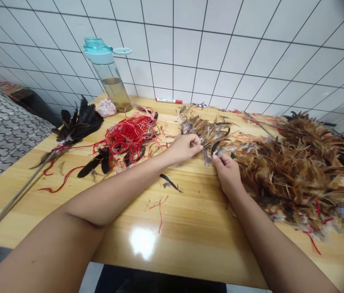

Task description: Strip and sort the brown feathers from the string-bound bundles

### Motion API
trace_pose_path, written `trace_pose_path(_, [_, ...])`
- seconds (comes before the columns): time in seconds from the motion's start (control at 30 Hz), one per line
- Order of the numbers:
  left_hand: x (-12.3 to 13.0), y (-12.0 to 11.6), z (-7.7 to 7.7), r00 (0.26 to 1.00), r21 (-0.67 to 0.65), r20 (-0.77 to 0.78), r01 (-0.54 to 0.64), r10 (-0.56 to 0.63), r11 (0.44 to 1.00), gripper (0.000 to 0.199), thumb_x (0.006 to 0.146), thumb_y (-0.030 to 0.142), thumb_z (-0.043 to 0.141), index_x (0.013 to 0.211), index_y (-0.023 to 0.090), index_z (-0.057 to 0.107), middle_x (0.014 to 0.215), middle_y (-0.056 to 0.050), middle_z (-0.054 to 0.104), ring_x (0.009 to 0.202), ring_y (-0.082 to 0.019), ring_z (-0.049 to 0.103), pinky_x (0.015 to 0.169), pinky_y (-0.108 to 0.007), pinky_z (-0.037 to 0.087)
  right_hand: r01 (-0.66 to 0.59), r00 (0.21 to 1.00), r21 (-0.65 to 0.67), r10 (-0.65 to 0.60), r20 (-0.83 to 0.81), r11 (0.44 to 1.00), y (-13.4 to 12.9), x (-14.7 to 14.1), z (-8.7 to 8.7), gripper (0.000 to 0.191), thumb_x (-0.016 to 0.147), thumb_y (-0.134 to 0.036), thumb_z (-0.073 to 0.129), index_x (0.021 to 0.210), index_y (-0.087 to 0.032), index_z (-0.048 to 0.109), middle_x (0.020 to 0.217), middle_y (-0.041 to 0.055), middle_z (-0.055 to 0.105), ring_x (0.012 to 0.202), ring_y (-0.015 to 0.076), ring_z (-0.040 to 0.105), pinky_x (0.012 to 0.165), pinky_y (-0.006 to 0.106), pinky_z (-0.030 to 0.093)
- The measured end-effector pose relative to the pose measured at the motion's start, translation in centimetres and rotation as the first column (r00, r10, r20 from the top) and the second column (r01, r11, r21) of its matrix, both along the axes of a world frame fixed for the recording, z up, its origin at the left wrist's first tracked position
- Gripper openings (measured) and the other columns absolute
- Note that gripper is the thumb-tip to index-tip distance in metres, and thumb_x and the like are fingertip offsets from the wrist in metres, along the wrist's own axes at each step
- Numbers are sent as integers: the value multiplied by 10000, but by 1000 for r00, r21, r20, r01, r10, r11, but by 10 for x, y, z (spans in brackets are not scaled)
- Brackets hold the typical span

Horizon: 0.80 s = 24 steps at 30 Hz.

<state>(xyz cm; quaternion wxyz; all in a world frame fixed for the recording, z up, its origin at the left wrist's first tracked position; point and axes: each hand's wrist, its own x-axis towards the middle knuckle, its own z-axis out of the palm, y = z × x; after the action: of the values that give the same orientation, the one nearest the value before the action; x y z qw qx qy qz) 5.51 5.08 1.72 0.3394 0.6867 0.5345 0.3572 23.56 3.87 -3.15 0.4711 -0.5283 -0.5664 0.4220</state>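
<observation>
My left hand is closed in a pinch at the front of a small heap of brown feathers. Whatever may be between its fingertips is too small or hidden to name. Close by on the right, my right hand pinches a dark feather between thumb and fingers. A large pile of brown feathers bound with bits of red string spreads to the right of that hand. Left of my left hand lies a tangle of red string, with black feathers at its front edge.
A water bottle and a crumpled pinkish wad stand near the tiled wall. A red marker lies at the back. Black feathers are tied to a stick at left. Scraps of red string lie in front.
</observation>
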Motion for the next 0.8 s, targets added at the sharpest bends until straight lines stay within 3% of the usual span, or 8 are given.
trace_pose_path(0.1, [3,1,1,921,-139,388,32,25,990,144,812,245,574,741,164,478,586,35,534,524,-74,478,527,-184,357,-23,1000,-2,23,0,1000,-1,-1,1,261,726,-445,612,662,-196,566,606,-20,531,580,130,427,586,267,373])
trace_pose_path(0.2, [8,1,-4,826,-218,561,91,49,972,182,809,230,602,724,160,457,580,30,555,487,-56,472,500,-169,351,-30,999,5,30,17,1000,-1,-1,-1,262,724,-444,615,655,-196,565,593,-22,525,575,129,425,579,266,368])
trace_pose_path(0.3, [13,-1,-9,787,-218,615,105,53,970,195,800,206,628,715,150,463,589,24,572,494,-48,486,498,-162,356,-33,999,12,33,22,999,0,-1,-3,262,721,-436,621,645,-191,567,578,-26,508,564,122,406,565,262,350])
trace_pose_path(0.47, [20,-5,-15,786,-224,615,99,62,969,178,804,170,633,717,139,480,589,24,578,502,-50,507,505,-173,383,-43,998,57,41,44,997,0,-2,-2,255,724,-406,624,614,-184,561,568,-32,479,566,114,384,566,261,324])
trace_pose_path(0.8, [25,-10,-9,727,-250,682,127,81,960,133,790,155,659,800,120,531,590,22,601,517,-53,536,520,-183,399,-61,998,31,61,-5,998,0,-3,-3,257,697,-419,668,622,-184,595,601,-18,553,588,125,446,587,268,379])
